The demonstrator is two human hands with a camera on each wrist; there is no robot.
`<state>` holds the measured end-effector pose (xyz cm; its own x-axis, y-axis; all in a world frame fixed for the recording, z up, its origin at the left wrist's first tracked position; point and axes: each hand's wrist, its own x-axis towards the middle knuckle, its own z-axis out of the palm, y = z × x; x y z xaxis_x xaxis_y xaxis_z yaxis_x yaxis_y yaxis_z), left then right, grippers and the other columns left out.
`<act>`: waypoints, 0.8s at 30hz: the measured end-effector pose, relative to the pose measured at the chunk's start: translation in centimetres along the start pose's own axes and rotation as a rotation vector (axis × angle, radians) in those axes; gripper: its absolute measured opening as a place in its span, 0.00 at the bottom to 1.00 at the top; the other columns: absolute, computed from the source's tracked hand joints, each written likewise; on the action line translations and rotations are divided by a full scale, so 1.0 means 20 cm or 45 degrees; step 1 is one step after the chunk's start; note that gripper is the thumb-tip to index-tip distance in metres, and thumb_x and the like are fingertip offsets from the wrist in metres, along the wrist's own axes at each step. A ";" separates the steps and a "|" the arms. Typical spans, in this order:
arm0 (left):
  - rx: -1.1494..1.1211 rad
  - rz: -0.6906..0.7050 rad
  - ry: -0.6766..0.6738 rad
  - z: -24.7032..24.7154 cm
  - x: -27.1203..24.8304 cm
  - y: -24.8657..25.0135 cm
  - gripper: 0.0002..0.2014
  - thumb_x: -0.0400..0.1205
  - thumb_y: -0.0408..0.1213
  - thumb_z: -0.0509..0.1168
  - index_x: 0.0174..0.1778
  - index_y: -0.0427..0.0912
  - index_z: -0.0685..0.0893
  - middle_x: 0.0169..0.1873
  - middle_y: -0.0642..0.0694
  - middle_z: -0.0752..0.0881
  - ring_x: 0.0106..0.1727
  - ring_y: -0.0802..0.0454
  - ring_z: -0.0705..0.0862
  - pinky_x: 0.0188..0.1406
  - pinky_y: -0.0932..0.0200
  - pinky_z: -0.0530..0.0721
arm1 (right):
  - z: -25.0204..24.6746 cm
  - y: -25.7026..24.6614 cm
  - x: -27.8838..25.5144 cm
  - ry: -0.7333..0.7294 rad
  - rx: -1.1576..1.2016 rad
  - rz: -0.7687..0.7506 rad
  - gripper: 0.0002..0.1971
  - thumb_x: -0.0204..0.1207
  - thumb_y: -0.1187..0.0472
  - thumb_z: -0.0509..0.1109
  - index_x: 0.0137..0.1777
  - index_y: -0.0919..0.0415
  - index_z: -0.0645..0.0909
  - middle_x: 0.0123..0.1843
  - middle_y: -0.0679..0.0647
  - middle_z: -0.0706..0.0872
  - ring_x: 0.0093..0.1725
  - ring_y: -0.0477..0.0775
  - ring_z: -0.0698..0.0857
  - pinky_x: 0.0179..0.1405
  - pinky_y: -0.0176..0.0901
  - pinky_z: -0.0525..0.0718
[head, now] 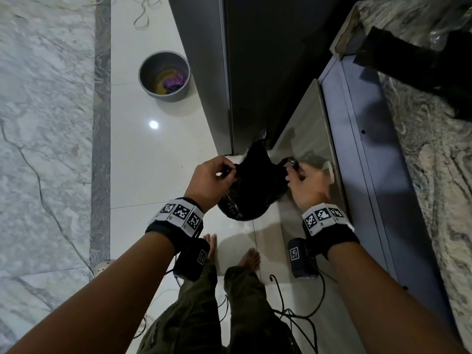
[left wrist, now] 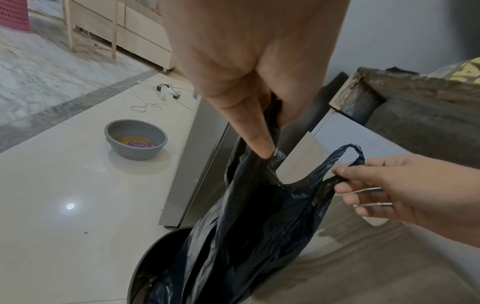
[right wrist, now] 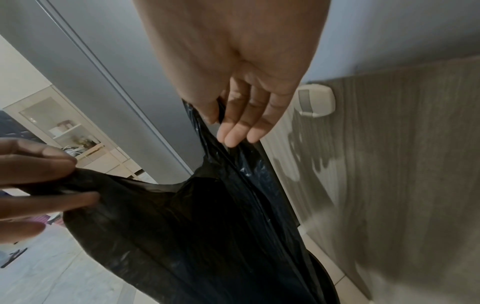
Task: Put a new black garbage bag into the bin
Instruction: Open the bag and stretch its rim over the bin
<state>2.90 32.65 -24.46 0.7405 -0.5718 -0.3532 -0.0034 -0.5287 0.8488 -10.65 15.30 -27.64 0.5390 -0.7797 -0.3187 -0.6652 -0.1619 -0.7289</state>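
Observation:
A black garbage bag (head: 255, 182) with two handle loops hangs over a dark round bin (head: 231, 209) on the floor, its lower part down inside the bin (left wrist: 155, 259). My left hand (head: 217, 175) pinches the left handle (left wrist: 270, 144) between thumb and fingers. My right hand (head: 302, 180) pinches the right handle loop (left wrist: 348, 162). In the right wrist view the bag (right wrist: 207, 226) is stretched between both hands, and the right fingers (right wrist: 233, 131) grip its edge. The bag's mouth is pulled partly apart.
A grey basin (head: 164, 76) holding yellowish liquid and a purple item sits on the white tile floor. A grey fridge (head: 204, 60) stands behind the bin, a cabinet door (head: 309, 129) with a handle to the right. My bare feet (head: 229, 251) and cables (head: 293, 312) lie below.

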 end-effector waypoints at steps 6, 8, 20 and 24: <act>0.012 0.023 -0.003 0.10 0.15 -0.15 0.06 0.77 0.32 0.68 0.40 0.50 0.84 0.42 0.44 0.90 0.47 0.44 0.91 0.50 0.40 0.89 | 0.10 0.15 0.13 0.028 -0.013 -0.137 0.13 0.81 0.53 0.66 0.53 0.62 0.86 0.45 0.59 0.93 0.44 0.57 0.91 0.47 0.48 0.88; 0.028 -0.002 -0.015 0.14 0.20 -0.26 0.06 0.76 0.36 0.68 0.39 0.54 0.83 0.42 0.43 0.90 0.45 0.44 0.91 0.48 0.38 0.89 | 0.15 0.22 0.18 -0.008 0.027 -0.081 0.14 0.81 0.53 0.66 0.54 0.61 0.86 0.46 0.59 0.92 0.46 0.57 0.90 0.49 0.49 0.88; 0.383 -0.213 0.069 0.29 0.39 -0.92 0.03 0.77 0.30 0.68 0.42 0.37 0.87 0.42 0.41 0.91 0.39 0.50 0.86 0.35 0.82 0.74 | 0.46 0.64 0.34 -0.433 -0.342 -0.331 0.13 0.79 0.59 0.65 0.60 0.60 0.85 0.68 0.51 0.80 0.64 0.54 0.81 0.65 0.52 0.81; 0.551 -0.157 0.046 0.29 0.44 -1.04 0.05 0.76 0.29 0.66 0.39 0.37 0.88 0.37 0.40 0.84 0.37 0.44 0.85 0.42 0.59 0.78 | 0.52 0.62 0.35 -0.684 -0.301 -0.418 0.14 0.79 0.63 0.62 0.59 0.52 0.84 0.60 0.49 0.86 0.59 0.51 0.84 0.59 0.50 0.84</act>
<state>5.63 35.04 -47.45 0.7759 -0.4701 -0.4207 -0.1892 -0.8095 0.5557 -9.78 14.16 -45.23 0.8740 -0.2684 -0.4049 -0.4855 -0.5147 -0.7066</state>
